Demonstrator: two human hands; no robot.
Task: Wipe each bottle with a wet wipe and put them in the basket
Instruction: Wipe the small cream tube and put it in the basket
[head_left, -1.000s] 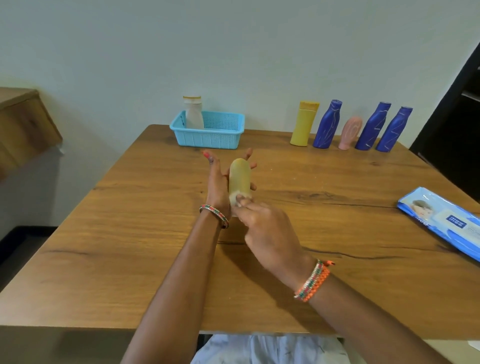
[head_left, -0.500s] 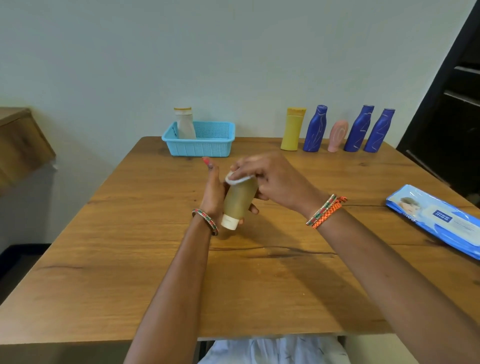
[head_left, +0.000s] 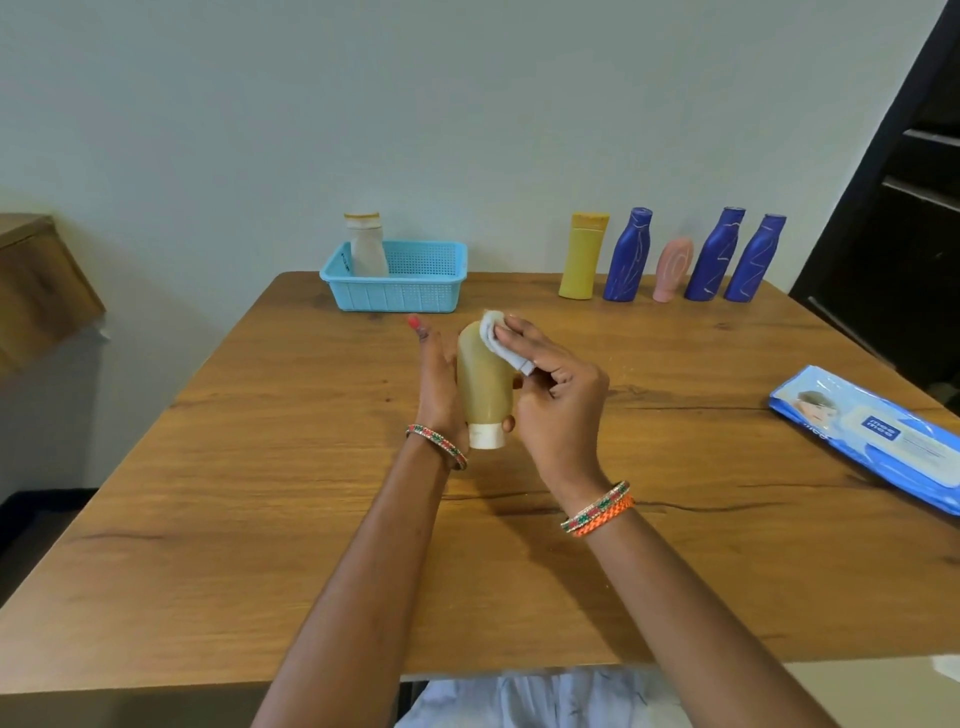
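Left hand (head_left: 441, 384) grips an olive bottle (head_left: 482, 382) above the table (head_left: 260, 493), white cap (head_left: 486, 435) toward the person. Right hand (head_left: 558, 400) pinches a folded wipe (head_left: 498, 343) and presses it against the bottle's upper end. At the far edge, the blue basket (head_left: 410, 293) holds one pale bottle (head_left: 368, 247), upright. To its right stand a yellow bottle (head_left: 583, 257), three blue bottles (head_left: 627, 254) and a pink one (head_left: 673, 269). A wipes pack (head_left: 872, 436) lies at right.
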